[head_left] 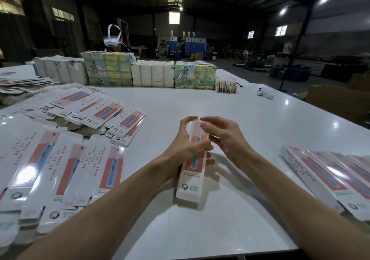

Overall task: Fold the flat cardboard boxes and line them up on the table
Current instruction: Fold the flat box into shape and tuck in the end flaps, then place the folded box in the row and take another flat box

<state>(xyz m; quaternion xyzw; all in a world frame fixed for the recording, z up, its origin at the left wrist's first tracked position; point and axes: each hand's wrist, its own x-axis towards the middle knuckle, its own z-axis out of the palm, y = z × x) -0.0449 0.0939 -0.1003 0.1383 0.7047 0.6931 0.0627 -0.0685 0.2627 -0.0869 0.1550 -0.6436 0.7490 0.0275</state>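
A long white box [190,183] printed with a red panel and a blue toothbrush stands tilted over the white table [230,109], its near end close to the surface. My left hand [186,149] grips its middle, fingers wrapped round it, thumb across the front. My right hand [224,135] pinches the flap at the far end with its fingertips. Flat unfolded boxes [66,169] lie in overlapping rows at the left, with a looser heap [100,109] behind them. Folded boxes [330,173] lie side by side in a row at the right.
Wrapped bundles of printed packs [128,71] form a wall along the table's far side, a person with a white headset [112,37] behind them. A small white controller [264,93] lies far right. Brown cartons [336,99] stand beyond the right edge.
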